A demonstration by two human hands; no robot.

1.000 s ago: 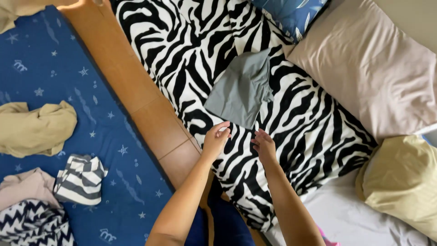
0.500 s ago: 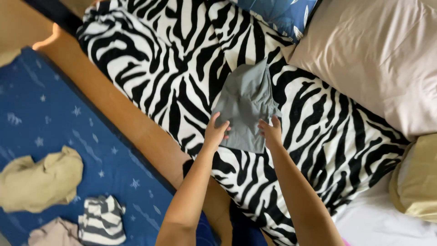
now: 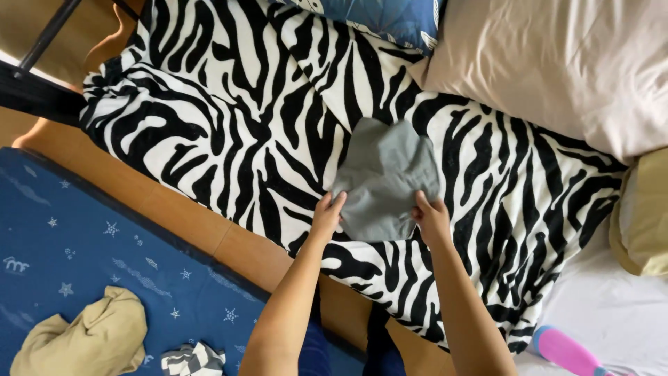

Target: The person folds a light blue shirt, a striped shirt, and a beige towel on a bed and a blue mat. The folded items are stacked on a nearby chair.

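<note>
A small grey garment (image 3: 385,177) lies spread on a zebra-striped blanket (image 3: 229,118) on the bed. My left hand (image 3: 327,216) grips the garment's near left edge. My right hand (image 3: 431,217) grips its near right edge. Both arms reach forward from the bottom of the view over the bed's edge.
A beige pillow (image 3: 557,63) and a blue patterned pillow (image 3: 390,14) lie at the top right, a tan cushion (image 3: 643,223) at the right edge. A pink object (image 3: 567,351) lies on the white sheet. On the blue star rug (image 3: 76,244) are a khaki garment (image 3: 90,341) and a striped cloth (image 3: 195,361).
The view has shifted up the bed. Both hands have moved forward from the blanket's edge onto the grey garment and now hold its near edge.
</note>
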